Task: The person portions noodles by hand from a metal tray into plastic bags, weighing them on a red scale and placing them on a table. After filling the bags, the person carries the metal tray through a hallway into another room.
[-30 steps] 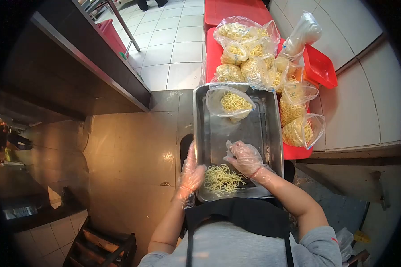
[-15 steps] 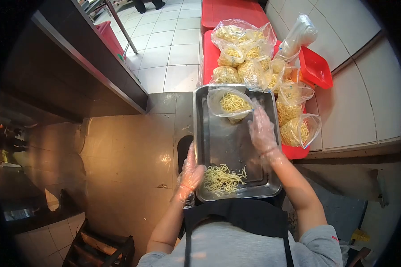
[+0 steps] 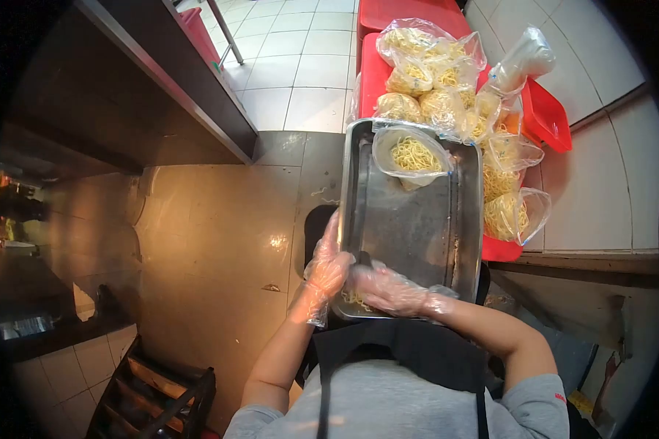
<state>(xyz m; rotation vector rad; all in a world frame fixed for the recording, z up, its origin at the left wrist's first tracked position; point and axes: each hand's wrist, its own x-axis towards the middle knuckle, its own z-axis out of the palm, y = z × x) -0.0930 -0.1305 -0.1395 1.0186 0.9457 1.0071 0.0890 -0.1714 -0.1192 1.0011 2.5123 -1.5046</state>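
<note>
A metal tray lies in front of me, with an open plastic bag of noodles at its far end. My left hand, in a clear plastic glove, is at the tray's left rim, its fingers along the edge and its thumb pointing inward. Over the near left corner of the tray, my right hand, also gloved, covers most of the loose noodles. Its fingers are blurred and point toward my left hand, so its grip is unclear.
Several bags of noodles sit on red containers beyond and right of the tray. A red basket and a clear plastic roll stand by the tiled wall. A wooden rack is at lower left.
My right hand has moved from beside the bag at the tray's far end to the loose noodles at the near left. The view has shifted slightly; my left hand stays at the rim.
</note>
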